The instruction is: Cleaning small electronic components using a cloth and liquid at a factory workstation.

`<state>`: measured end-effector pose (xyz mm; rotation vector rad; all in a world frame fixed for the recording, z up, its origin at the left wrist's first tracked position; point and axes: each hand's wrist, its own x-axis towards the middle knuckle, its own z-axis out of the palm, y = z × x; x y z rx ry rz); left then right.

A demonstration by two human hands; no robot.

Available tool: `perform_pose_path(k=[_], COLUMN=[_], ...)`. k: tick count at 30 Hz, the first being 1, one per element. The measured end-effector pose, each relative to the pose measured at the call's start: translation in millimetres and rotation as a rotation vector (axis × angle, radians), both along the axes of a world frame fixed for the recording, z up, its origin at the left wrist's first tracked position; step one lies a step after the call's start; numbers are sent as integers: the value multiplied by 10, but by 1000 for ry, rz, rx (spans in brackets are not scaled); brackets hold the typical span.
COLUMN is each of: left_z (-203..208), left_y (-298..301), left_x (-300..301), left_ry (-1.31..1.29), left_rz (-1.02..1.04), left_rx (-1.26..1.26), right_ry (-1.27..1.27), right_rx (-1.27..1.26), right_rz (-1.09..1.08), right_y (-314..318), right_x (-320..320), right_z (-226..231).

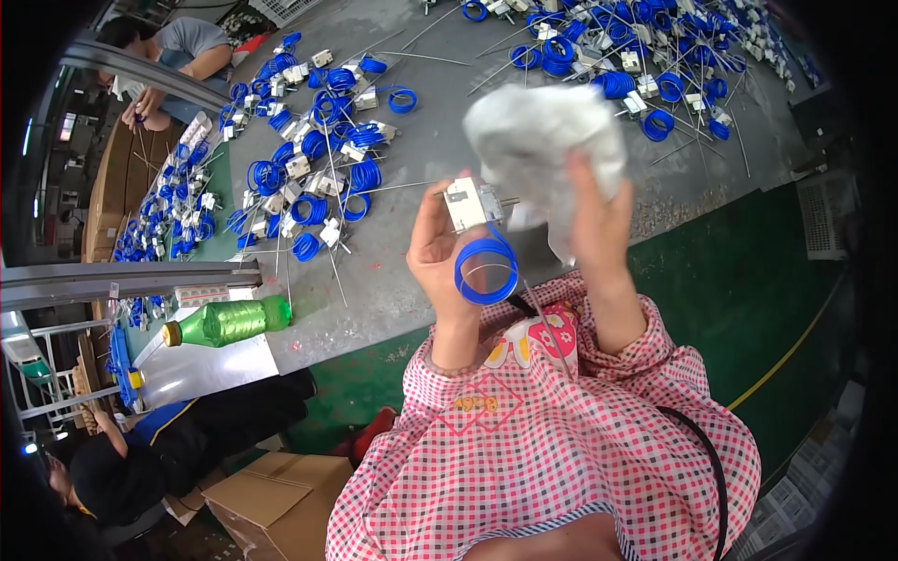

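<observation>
My left hand point(438, 262) is closed round a capillary thermostat point(465, 205), a small white block with a metal face. A blue coil of thin tube point(486, 269) hangs from the block, and a thin metal rod runs down across my checked sleeve and apron. In my right hand point(601, 224) is a crumpled white cloth point(538, 131), held up just right of the thermostat. Both cloth and right hand are smeared by motion. Whether the cloth touches the thermostat's short shaft I cannot tell.
Piles of similar thermostats point(318, 140) lie left on the grey table point(426, 103), more point(645, 47) at far right. A green bottle point(229, 321) lies at the left edge beside a metal rail point(131, 283). Cardboard box point(276, 500) below; two people work on the left.
</observation>
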<state>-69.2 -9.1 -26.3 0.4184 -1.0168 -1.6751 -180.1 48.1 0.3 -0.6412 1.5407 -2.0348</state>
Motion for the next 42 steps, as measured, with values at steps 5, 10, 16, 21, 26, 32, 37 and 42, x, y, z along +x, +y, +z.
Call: perform_pose_path(k=[5, 10, 16, 21, 26, 32, 37, 42], left_z=[-121, -114, -133, -89, 70, 373, 587, 579], left_y=[-28, -131, -169, -36, 14, -327, -359, -454], left_x=[45, 86, 181, 82, 24, 250, 413, 489], left_ry=[-11, -26, 162, 311, 83, -567, -605, -561], left_rz=[119, 200, 82, 15, 113, 412, 367, 350], left_rx=[-46, 20, 94, 182, -165, -1399, -1864, -1913], right_ry=[819, 526, -922, -924, -373, -597, -82, 29], right_rx=[-232, -147, -520, -625, -321, -335, 47, 104], right_rz=[251, 289, 249, 450, 264, 482, 736, 877], right_y=[-119, 96, 57, 84, 11, 53, 8, -120], right_x=[144, 232, -149, -24, 293, -21, -116, -167], right_z=[-125, -275, -184, 1, 84, 135, 372, 449])
